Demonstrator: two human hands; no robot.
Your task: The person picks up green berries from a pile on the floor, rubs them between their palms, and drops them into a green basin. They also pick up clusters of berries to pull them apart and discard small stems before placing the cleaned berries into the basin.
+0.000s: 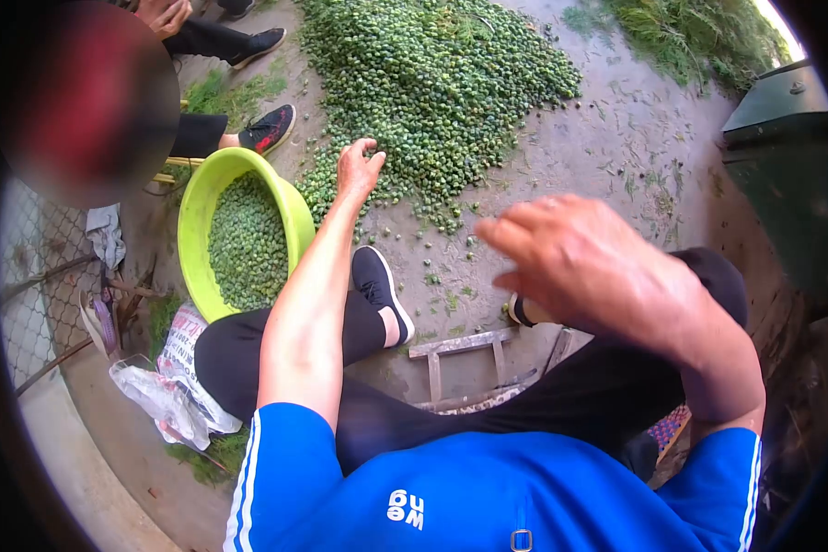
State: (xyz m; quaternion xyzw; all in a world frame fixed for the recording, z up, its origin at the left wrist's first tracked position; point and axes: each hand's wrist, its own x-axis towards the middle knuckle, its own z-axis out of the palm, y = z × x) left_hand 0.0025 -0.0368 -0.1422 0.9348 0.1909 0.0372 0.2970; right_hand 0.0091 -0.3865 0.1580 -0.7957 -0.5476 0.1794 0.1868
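The person sits low with legs out, and the left hand (pixel 359 169) stretches forward to the near edge of a big heap of small green fruits (pixel 437 83) spread on the concrete ground (pixel 616 138). Its fingers are loosely spread and curled down onto the fruits, but whether anything is actually pinched between them can't be made out, since only the back of the hand shows and the fruits are tiny. The right hand (pixel 584 262) is up close to the camera, over the right knee, pretty blurry; the fingers point left and lie close together, and you can't tell if something sits under them, as the palm side is hidden. A lime-green basin (pixel 196 216) stands just left of the left forearm, partly filled with the same green fruits, its right rim cut off behind the arm. Loose fruits are scattered on the ground between the heap and the person's black shoe (pixel 377 285). A small wooden frame (pixel 460 354) peeks out between the legs, half covered. Top left, another person's black shoes (pixel 269 129) and a hand show, the rest blurred out. Crumpled plastic bags (pixel 170 391) lie beside the basin, and a dark green bin (pixel 782 138) is cut off at the right edge.
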